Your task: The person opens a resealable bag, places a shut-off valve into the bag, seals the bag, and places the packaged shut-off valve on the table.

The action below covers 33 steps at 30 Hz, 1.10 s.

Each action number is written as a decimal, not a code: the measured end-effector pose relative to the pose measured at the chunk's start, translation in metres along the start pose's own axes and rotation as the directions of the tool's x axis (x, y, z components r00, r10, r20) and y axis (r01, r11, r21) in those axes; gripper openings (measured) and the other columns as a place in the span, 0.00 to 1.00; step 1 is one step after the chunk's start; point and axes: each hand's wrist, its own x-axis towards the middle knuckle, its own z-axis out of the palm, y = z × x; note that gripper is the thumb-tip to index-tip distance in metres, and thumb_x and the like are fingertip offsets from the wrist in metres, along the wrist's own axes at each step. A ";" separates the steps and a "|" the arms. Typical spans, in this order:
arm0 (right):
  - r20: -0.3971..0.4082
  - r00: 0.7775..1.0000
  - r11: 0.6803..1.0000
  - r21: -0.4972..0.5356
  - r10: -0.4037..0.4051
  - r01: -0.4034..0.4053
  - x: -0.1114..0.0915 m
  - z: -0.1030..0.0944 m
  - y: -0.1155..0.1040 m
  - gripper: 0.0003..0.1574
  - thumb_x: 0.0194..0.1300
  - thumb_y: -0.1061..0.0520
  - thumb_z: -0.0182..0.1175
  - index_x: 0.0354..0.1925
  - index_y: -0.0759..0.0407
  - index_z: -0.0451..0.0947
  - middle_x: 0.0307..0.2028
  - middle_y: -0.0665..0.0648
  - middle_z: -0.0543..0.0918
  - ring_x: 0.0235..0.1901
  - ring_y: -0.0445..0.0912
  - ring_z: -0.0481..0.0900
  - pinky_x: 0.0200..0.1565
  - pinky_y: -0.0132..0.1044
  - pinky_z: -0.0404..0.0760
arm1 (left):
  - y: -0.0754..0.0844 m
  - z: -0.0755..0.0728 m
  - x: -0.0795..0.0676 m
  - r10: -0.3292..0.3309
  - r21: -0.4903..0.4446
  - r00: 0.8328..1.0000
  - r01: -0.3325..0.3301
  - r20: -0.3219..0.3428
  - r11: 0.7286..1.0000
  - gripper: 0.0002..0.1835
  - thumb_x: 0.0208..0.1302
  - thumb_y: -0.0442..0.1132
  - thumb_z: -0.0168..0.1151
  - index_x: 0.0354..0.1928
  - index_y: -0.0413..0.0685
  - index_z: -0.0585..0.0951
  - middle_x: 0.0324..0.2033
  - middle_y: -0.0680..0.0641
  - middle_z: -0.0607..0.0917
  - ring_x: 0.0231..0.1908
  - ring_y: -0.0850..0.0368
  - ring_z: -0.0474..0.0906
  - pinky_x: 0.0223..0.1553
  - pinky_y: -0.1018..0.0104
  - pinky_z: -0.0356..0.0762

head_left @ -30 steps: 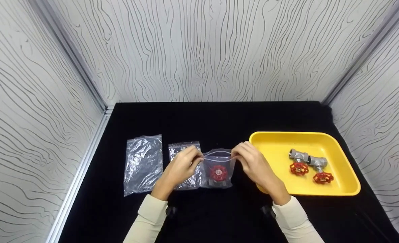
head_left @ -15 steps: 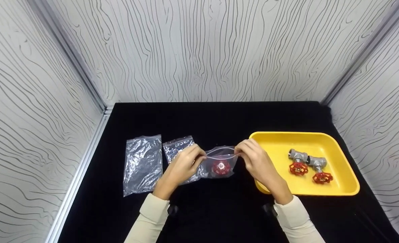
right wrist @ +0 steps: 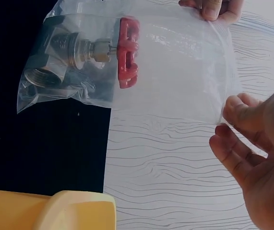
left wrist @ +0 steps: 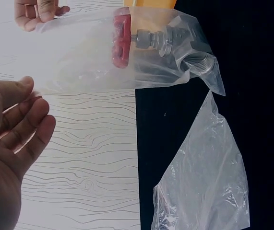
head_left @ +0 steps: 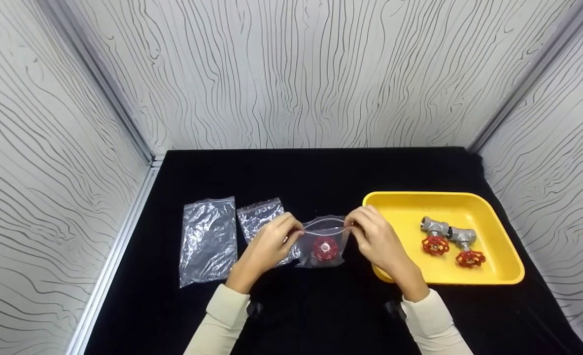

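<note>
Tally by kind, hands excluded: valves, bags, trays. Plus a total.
Red-wheeled valves: 3
Clear bags: 3 visible; can't tell if any are stacked
Yellow tray: 1
Total: 7 visible

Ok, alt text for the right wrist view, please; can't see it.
A clear bag holding a metal valve with a red handwheel, the bag's mouth pinched by the right hand and, at the picture's top, the left hand. Part of a yellow tray shows lower left.
</note>
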 end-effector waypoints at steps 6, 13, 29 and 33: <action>0.021 1.000 0.997 -0.075 0.004 -0.002 0.003 0.003 -0.004 0.15 0.62 0.47 0.78 0.41 0.51 0.85 0.39 0.50 0.84 0.43 0.47 0.78 0.46 0.41 0.80 | -0.001 0.001 0.000 -0.005 -0.010 1.000 0.005 -0.008 1.000 0.02 0.75 0.36 0.66 0.45 0.46 0.85 0.40 0.51 0.86 0.39 0.61 0.83 0.45 0.71 0.86; 0.044 0.997 0.997 -0.049 -0.063 0.065 0.012 0.014 -0.011 0.12 0.60 0.49 0.79 0.34 0.49 0.84 0.53 0.57 0.84 0.56 0.54 0.77 0.60 0.49 0.78 | 0.001 0.001 -0.001 0.006 -0.003 1.000 -0.006 -0.018 1.000 0.03 0.74 0.36 0.67 0.45 0.46 0.84 0.40 0.52 0.85 0.39 0.60 0.83 0.46 0.71 0.86; 0.102 0.989 0.994 0.011 -0.109 0.108 0.028 0.032 -0.024 0.09 0.61 0.56 0.78 0.34 0.50 0.85 0.43 0.47 0.90 0.46 0.45 0.83 0.47 0.42 0.82 | 0.000 0.004 -0.004 0.010 -0.008 0.999 -0.011 -0.039 1.000 0.06 0.74 0.34 0.66 0.49 0.48 0.85 0.42 0.51 0.86 0.39 0.61 0.83 0.44 0.70 0.85; 0.084 0.989 0.993 0.030 -0.120 0.117 0.028 0.034 -0.023 0.09 0.60 0.60 0.78 0.34 0.51 0.86 0.40 0.47 0.90 0.42 0.44 0.82 0.45 0.40 0.85 | -0.001 0.005 -0.004 -0.010 -0.046 0.999 0.008 -0.047 0.999 0.12 0.74 0.33 0.65 0.57 0.45 0.84 0.42 0.49 0.86 0.38 0.60 0.83 0.42 0.70 0.85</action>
